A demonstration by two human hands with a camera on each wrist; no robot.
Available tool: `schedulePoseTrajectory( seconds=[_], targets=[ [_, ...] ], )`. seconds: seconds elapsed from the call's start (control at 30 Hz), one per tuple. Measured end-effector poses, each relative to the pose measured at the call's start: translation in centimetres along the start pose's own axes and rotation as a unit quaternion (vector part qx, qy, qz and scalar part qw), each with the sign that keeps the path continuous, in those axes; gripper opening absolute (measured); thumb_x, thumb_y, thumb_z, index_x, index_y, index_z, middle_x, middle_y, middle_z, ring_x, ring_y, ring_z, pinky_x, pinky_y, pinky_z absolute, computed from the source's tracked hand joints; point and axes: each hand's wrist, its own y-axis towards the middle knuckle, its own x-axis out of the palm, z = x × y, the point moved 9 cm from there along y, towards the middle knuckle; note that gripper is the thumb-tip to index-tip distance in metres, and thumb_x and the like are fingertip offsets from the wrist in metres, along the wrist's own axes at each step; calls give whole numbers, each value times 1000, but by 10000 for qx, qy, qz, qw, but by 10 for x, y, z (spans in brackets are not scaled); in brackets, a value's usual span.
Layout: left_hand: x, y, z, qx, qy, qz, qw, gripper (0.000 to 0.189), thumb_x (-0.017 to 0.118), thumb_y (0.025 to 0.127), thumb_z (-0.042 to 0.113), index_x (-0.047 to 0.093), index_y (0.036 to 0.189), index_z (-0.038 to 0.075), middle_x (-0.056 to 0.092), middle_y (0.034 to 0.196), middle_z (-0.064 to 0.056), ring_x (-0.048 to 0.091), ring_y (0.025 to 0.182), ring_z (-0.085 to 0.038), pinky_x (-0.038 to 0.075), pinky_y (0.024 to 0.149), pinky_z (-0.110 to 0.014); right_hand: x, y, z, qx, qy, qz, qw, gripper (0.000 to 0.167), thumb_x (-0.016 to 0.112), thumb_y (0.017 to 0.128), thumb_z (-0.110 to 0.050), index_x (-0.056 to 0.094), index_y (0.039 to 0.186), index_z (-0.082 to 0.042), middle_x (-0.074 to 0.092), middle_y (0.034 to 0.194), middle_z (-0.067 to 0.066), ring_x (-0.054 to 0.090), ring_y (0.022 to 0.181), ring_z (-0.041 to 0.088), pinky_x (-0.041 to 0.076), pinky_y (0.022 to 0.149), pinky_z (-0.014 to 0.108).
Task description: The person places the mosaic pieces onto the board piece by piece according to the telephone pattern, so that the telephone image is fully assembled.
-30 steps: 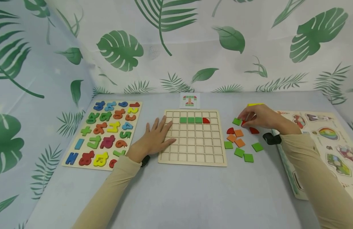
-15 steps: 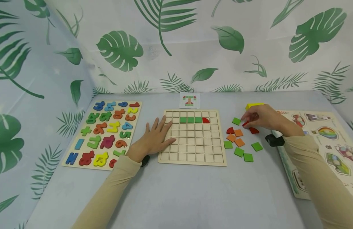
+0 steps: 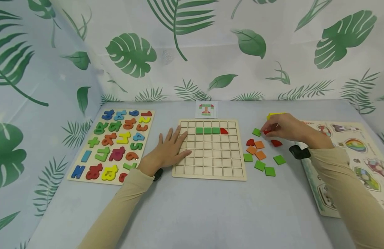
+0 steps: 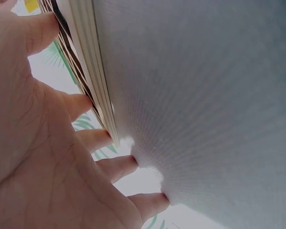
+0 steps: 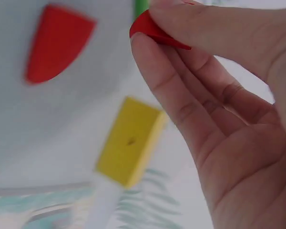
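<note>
My right hand (image 3: 286, 128) pinches a red quarter-circle tile (image 5: 145, 27) between thumb and fingers, right of the grid board. Close by its fingertips lies a green square tile (image 3: 256, 132). Another red quarter-circle tile (image 3: 276, 143) is on the table below the hand. My left hand (image 3: 165, 150) rests with spread fingers on the left edge of the wooden grid board (image 3: 210, 171). In the board's second row sit several green squares (image 3: 207, 130), with a red quarter-circle tile (image 3: 224, 131) at their right end.
Loose orange squares (image 3: 259, 144) and several green ones (image 3: 270, 171) lie right of the board. Behind it is a pattern card (image 3: 206, 109). A yellow block (image 5: 128, 143) stands beyond my right hand. At left is a number puzzle (image 3: 96, 147); at right, a picture puzzle (image 3: 338, 152).
My right hand has shifted very slightly right, and the red quarter-circle tile in its fingers has moved a little with it. The left hand has stayed put.
</note>
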Motion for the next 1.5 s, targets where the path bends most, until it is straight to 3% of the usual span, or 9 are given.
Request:
schedulePoseTrajectory(
  seconds=[0.1,0.37,0.67,0.9,1.07,1.27,1.5],
  targets=[
    [0,0,-1,-19,10,-8,10000,80,45,110,51,11,169,9,-5,174,-21,-6,158,-47,-2,119,-73,-3,10,-17,-258,-106,51,9996,18,84,82,8,78,95,-2,68,89,-1,70,82,19,61,74,35],
    [0,0,-1,-7,-43,-43,10000,79,45,111,50,11,169,9,-6,174,-21,-7,158,-46,-3,119,-73,10,45,-61,-279,419,-220,9985,15,78,89,8,69,90,-4,71,89,3,70,84,21,60,76,36],
    [0,-1,-1,-15,-2,-43,10000,80,45,111,50,10,169,9,-6,174,-21,-6,158,-47,-2,119,-74,29,85,-106,-900,603,-142,9940,14,78,91,4,69,87,-5,70,84,1,65,75,15,57,75,36],
    [1,0,-2,-68,18,-98,9999,80,44,111,51,9,170,10,-7,174,-20,-7,158,-46,-2,119,-73,53,109,-124,-1135,1063,-222,9876,10,79,90,5,73,91,-2,73,90,5,71,83,19,60,79,37],
    [1,0,-2,-135,107,-119,9998,80,43,110,53,10,170,11,-6,174,-19,-5,159,-46,0,119,-74,66,120,-135,-1442,1058,-232,9836,15,80,88,7,78,103,4,72,95,10,74,88,25,62,80,36],
    [1,0,-2,-130,123,-120,9998,80,43,110,53,12,170,10,-6,174,-20,-4,159,-46,1,119,-74,69,128,-144,-1631,948,-31,9820,17,80,89,4,80,107,3,68,93,12,74,89,27,62,77,33],
    [2,2,-2,-118,95,-120,9998,79,42,110,54,12,170,10,-6,174,-19,-5,159,-46,1,119,-74,71,137,-146,-1519,1170,178,9813,16,79,90,5,80,106,3,71,95,14,74,90,30,62,80,38]
  ],
)
